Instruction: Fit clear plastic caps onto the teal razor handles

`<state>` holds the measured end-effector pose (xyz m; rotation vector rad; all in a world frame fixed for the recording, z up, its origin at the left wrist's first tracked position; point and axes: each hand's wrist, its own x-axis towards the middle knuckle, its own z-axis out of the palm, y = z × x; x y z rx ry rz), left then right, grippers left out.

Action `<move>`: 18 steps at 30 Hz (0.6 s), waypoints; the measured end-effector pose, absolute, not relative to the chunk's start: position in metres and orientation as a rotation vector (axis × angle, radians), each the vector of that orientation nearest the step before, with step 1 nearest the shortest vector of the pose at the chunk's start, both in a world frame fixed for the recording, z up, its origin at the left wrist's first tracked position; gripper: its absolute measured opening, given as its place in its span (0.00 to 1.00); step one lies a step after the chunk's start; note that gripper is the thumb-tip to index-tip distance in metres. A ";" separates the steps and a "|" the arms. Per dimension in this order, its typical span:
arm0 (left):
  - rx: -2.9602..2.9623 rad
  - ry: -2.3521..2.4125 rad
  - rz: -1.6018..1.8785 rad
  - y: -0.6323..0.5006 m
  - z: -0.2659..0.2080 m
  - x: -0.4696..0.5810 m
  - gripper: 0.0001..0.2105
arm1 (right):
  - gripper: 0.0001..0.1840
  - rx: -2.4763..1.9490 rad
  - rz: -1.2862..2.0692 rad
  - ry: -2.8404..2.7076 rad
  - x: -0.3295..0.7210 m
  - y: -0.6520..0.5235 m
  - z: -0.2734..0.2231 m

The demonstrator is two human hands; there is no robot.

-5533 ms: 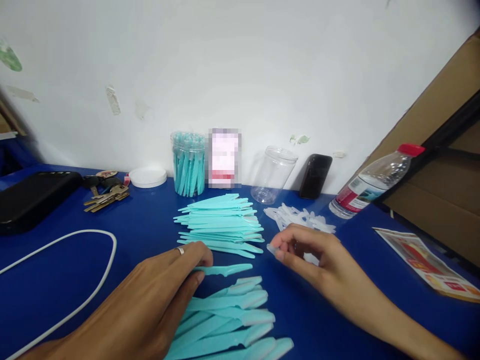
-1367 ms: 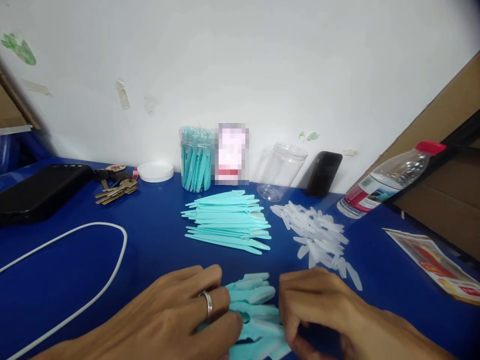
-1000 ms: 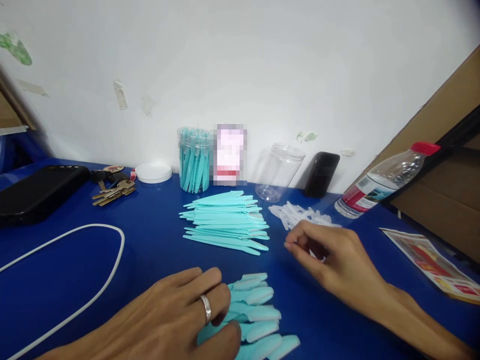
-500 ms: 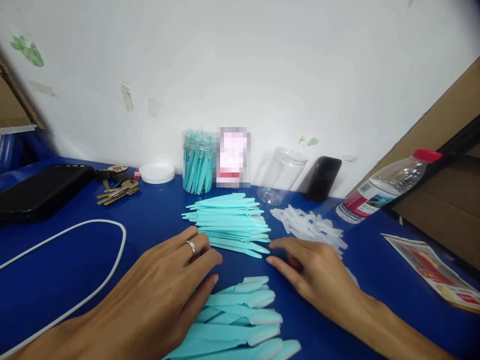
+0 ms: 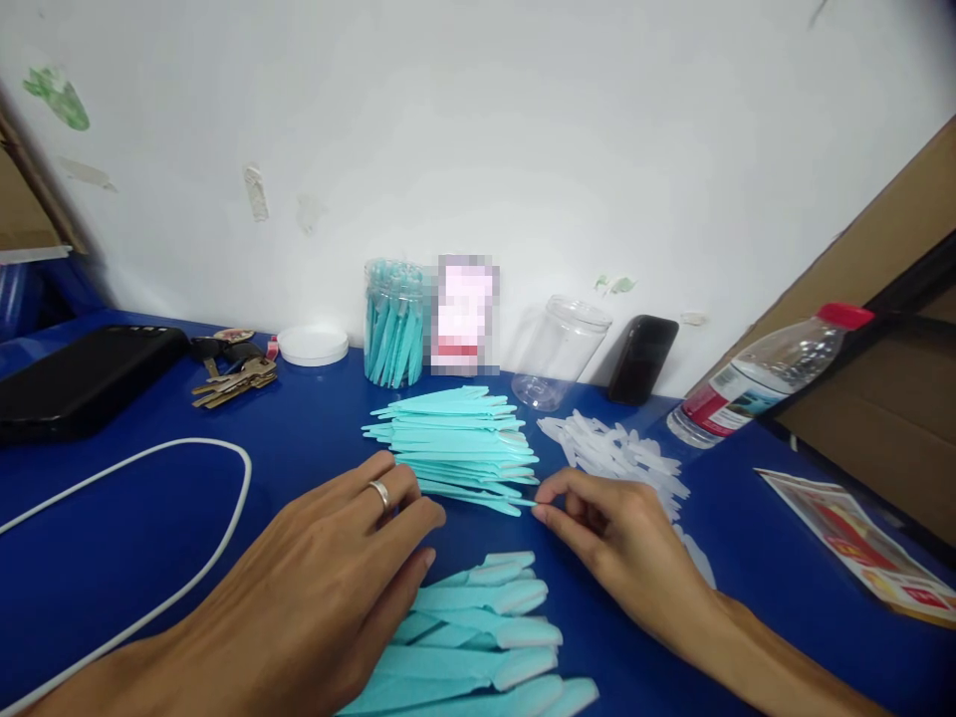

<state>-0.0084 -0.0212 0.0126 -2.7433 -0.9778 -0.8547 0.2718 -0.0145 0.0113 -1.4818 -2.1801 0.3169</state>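
A pile of turquoise eyebrow razors (image 5: 455, 438) lies in the middle of the blue table. At its near right corner my right hand (image 5: 627, 528) pinches the tip of one razor between thumb and forefinger. My left hand (image 5: 344, 538), with a ring on one finger, rests loosely bent at the pile's near left end; its thumb is apart from the forefinger and nothing shows between them. Closer to me, more razors (image 5: 515, 632) lie partly hidden under my left hand. Translucent white blade covers (image 5: 612, 448) are heaped just beyond my right hand.
Along the wall stand a jar full of razors (image 5: 394, 324), a blurred upright screen (image 5: 464, 314), a clear jar (image 5: 560, 349) and a dark phone (image 5: 643, 358). A water bottle (image 5: 762, 383) and packet (image 5: 858, 538) lie right; keys (image 5: 235, 378), white lid (image 5: 312, 345), black case (image 5: 86, 378) and cable (image 5: 246, 468) left.
My right thumb and forefinger have closed from a slight gap onto the tip of one razor, which has shifted a little. My left hand has hardly moved.
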 end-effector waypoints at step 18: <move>-2.751 -1.016 -0.883 -0.013 0.012 -0.015 0.07 | 0.15 -1.243 1.282 -1.452 0.272 -0.031 0.036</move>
